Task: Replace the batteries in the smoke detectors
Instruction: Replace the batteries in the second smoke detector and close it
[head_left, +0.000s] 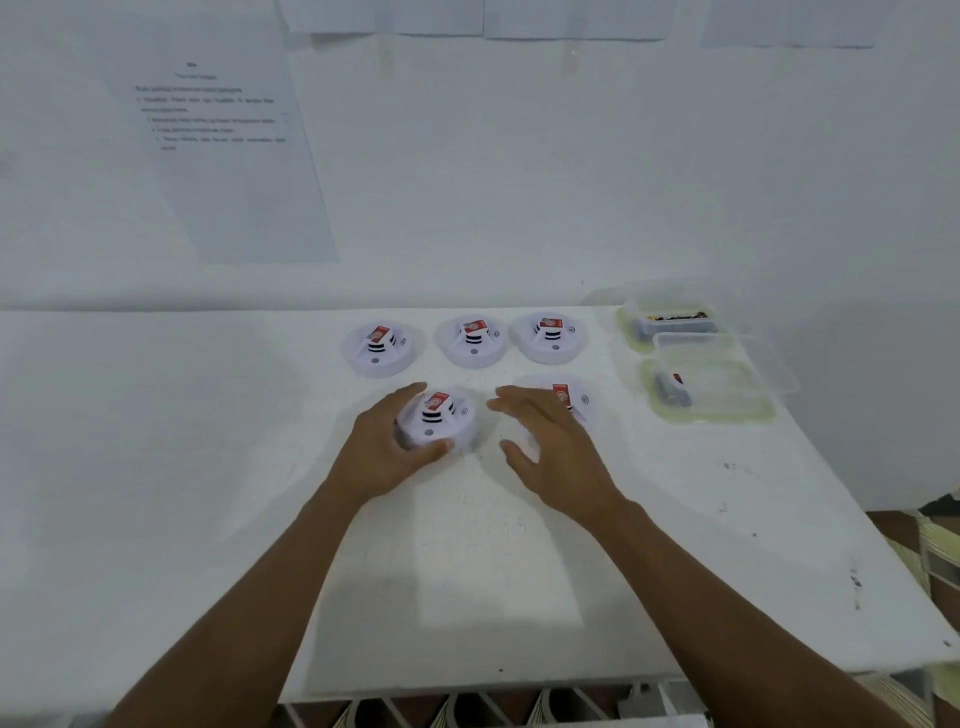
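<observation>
1. Your left hand (387, 449) grips the nearest smoke detector (436, 415), with the thumb on its near edge and the fingers (410, 391) curled round its far-left rim. Hold it by the rim only, so the red-labelled centre is left free.
2. Your right hand (550, 447) holds nothing. Its fingers (511, 402) are spread wide, just right of that detector and not touching it. Bring them onto the opposite rim, then lift and turn the unit over with both hands; the battery cover is probably underneath.
3. A second detector (574, 397) lies partly hidden beyond your right fingers, so take care not to knock it.
4. A row of three detectors (472, 340) sits beyond your fingertips.
5. The far tub (670, 322) and near tub (727, 400) stand on the table (467, 571), well to the right of your right fingers. They seem to hold batteries, though the contents are too small to be sure.
</observation>
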